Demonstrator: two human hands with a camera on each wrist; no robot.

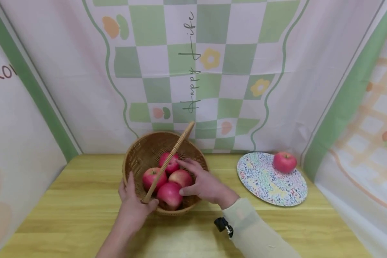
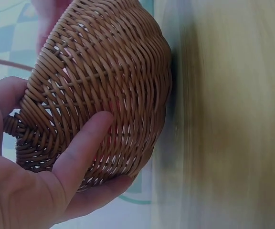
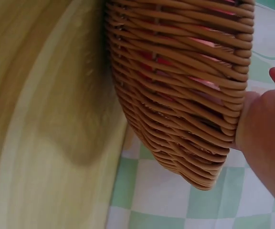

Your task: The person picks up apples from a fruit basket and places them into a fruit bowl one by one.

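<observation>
A brown wicker basket (image 1: 177, 212) with a wrapped arched handle (image 1: 178, 141) stands on the table, several red apples inside. My left hand (image 1: 133, 206) grips its left side at the rim; in the left wrist view, fingers (image 2: 87, 143) lie along the outer weave. My right hand (image 1: 206, 182) reaches over the right rim into the basket, fingers and thumb spread around a yellowish-red apple (image 1: 180, 177). Its fingertips lie by the rear apple (image 1: 169, 164), its thumb by the front apple (image 1: 170, 195). Another apple (image 1: 151, 177) sits left, partly behind the handle.
A speckled, multicoloured plate (image 1: 261, 186) lies on the wooden table (image 1: 84, 208) at the right, with one red apple (image 1: 285, 162) near its back edge. A checked green-and-white cloth (image 1: 209, 86) hangs behind the table, close behind the basket.
</observation>
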